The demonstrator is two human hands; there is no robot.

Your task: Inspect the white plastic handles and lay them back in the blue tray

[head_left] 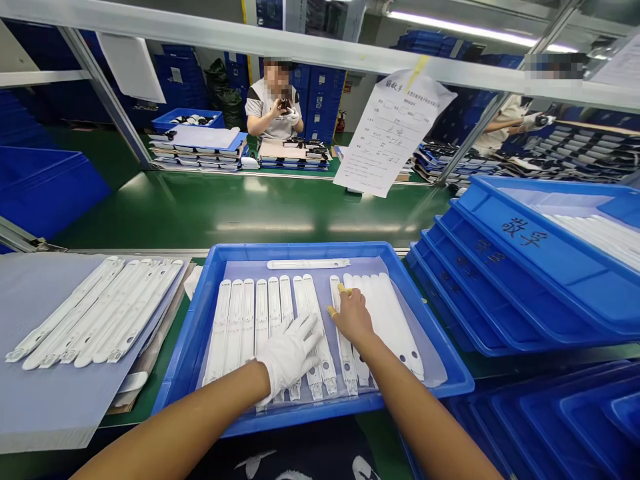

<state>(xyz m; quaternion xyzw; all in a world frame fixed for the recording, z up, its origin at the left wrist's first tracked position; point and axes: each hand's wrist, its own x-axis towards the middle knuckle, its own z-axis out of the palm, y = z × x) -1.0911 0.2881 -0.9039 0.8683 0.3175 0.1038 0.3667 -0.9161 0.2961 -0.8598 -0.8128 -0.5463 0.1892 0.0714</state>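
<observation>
My left hand [289, 353], in a white fabric glove, lies flat across a row of long white plastic strips [235, 327] with its fingers spread. My right hand [353, 317] has no glove on its palm, and yellow cots cover its thumb and a fingertip. Those fingertips sit at the upper end of a strip [336, 300], and I cannot tell whether they grip it. The strips lie side by side on a clear liner [245, 269] in a blue plastic tray [300, 251]. One more strip [307, 264] lies crosswise along the tray's far side.
Left of the tray, more white strips [95, 313] lie on a grey sheet [50, 400]. Stacked blue trays [525, 267] stand to the right. A printed paper form [393, 133] hangs from a metal rail [300, 50]. Across a green bench [225, 210], a co-worker [274, 107] handles a dark item.
</observation>
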